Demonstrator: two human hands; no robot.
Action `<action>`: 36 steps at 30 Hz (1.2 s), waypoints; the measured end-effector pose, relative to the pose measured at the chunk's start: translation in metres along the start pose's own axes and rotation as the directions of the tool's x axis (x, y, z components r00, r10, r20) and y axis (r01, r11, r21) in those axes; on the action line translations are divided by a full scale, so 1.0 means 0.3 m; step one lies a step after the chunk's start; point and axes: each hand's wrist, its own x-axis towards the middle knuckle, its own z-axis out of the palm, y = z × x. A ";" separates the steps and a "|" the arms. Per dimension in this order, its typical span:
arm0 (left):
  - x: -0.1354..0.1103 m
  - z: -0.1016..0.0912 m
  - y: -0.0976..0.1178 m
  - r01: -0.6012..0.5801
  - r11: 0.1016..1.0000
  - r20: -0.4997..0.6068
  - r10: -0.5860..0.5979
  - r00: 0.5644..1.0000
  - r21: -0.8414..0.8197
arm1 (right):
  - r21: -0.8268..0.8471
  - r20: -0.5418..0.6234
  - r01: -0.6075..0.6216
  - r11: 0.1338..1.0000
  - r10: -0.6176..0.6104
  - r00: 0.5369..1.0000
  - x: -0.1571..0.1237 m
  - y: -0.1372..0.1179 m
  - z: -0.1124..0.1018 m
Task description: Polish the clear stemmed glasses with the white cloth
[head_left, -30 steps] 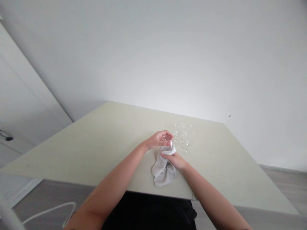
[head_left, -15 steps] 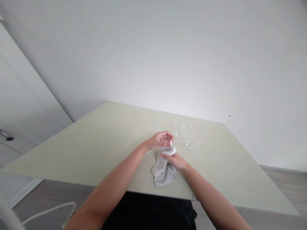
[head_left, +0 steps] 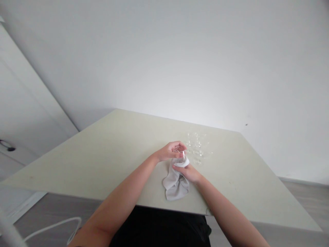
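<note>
Above a pale table (head_left: 108, 157) by a white wall (head_left: 164, 61), the left grip (head_left: 167, 152) holds a glass (head_left: 183, 156), the right grip (head_left: 191, 172) a cloth (head_left: 177, 190).

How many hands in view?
2: left hand at the top of the clear glass, right hand holding the light cloth against its lower part.

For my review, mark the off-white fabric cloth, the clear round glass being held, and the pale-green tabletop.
Off-white fabric cloth (head_left: 177, 190), head view: loose lower folds.
Clear round glass (head_left: 183, 155), head view: side wall.
Pale-green tabletop (head_left: 108, 154), head view: left part.
</note>
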 end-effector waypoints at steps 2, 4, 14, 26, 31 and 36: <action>-0.001 0.000 0.000 0.003 1.000 0.004 -0.003 1.000 0.003 | -0.007 0.004 0.007 1.000 -0.007 1.000 -0.001 0.000 -0.001; -0.001 0.000 0.000 0.006 1.000 0.008 -0.006 1.000 0.007 | -0.015 0.003 0.012 1.000 -0.012 1.000 -0.002 -0.004 0.000; 0.000 -0.004 -0.009 -0.001 0.999 0.025 0.000 1.000 0.041 | -0.053 0.010 0.010 0.999 -0.010 1.000 -0.004 -0.007 -0.002; 0.000 -0.003 -0.007 -0.012 0.998 0.032 0.010 0.999 0.065 | -0.078 0.011 0.023 0.997 -0.022 1.000 -0.004 -0.012 -0.002; 0.001 -0.005 -0.008 -0.008 0.998 0.032 0.006 0.999 0.065 | -0.087 0.021 0.036 0.996 -0.034 0.999 -0.006 -0.019 -0.002; 0.001 -0.004 -0.009 -0.011 0.998 0.026 0.010 1.000 0.070 | -0.085 0.022 0.048 0.995 -0.046 0.999 -0.004 -0.012 -0.003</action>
